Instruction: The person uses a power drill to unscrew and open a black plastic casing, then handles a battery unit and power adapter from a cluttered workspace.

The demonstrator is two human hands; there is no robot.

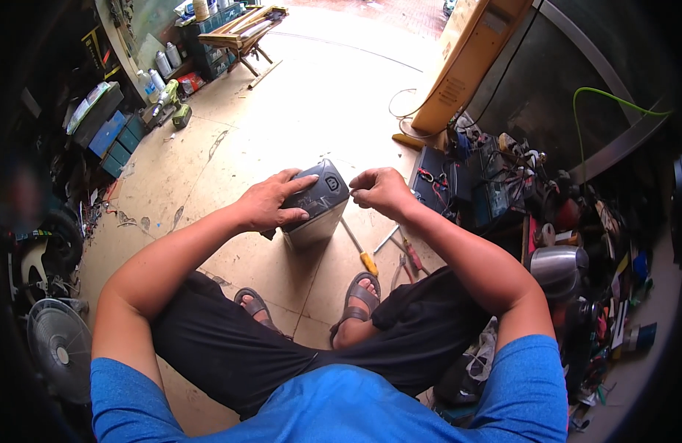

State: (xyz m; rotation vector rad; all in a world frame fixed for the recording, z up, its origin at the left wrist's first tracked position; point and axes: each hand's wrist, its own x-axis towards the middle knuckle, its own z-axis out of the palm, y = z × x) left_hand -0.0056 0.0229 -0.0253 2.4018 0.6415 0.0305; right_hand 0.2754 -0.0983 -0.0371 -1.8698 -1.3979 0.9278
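Note:
A tall box-shaped case (311,232) with a dark top and paler sides stands on the floor in front of my feet. My left hand (271,202) grips its top from the left, thumb on the near edge and fingers spread over the dark surface. Just off the top's right corner, my right hand (381,191) is closed, thumb and fingertips pressed together. Anything in that pinch is too small to make out. Close by on the floor lie a yellow-handled screwdriver (367,262) and red-handled pliers (412,255).
Dark battery-like boxes (431,177) and piled parts crowd the right side, below a tall orange cabinet (459,70). A green cordless drill (171,103) stands at far left, near a small wooden stand (245,33). At lower left is a fan (60,351).

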